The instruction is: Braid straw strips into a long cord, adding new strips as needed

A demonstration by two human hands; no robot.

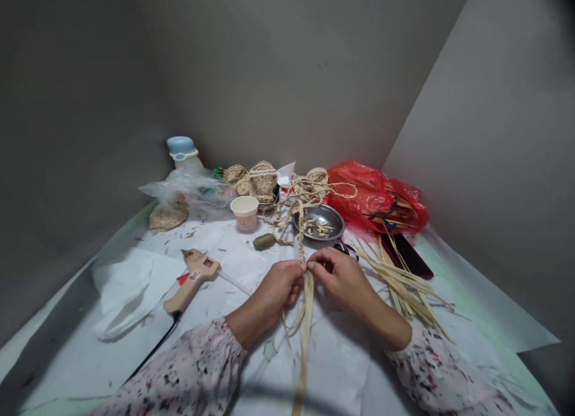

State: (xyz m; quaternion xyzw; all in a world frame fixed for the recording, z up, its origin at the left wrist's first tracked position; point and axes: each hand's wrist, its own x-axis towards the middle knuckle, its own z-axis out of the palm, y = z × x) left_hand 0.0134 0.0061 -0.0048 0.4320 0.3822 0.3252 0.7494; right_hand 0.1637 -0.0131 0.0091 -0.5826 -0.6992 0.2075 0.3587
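A straw braid (302, 235) runs down the middle from a tangle of braided cord near the steel bowl. Its lower end is pinched between the fingertips of my left hand (281, 287) and my right hand (339, 276), which nearly touch each other. Below the fingers, loose flat straw strands (306, 320) hang toward the near edge, with a thinner strand curling out under my left hand. The exact crossing of the strands at my fingertips is too small to tell.
A glue gun (192, 282) lies left, its cord toward me. Farther back are a paper cup (245, 213), a steel bowl (331, 223), coiled braids (263, 179), a plastic bag (193, 191) and a red bag (368, 194). Straw strips (404, 279) and a phone (411, 257) lie right.
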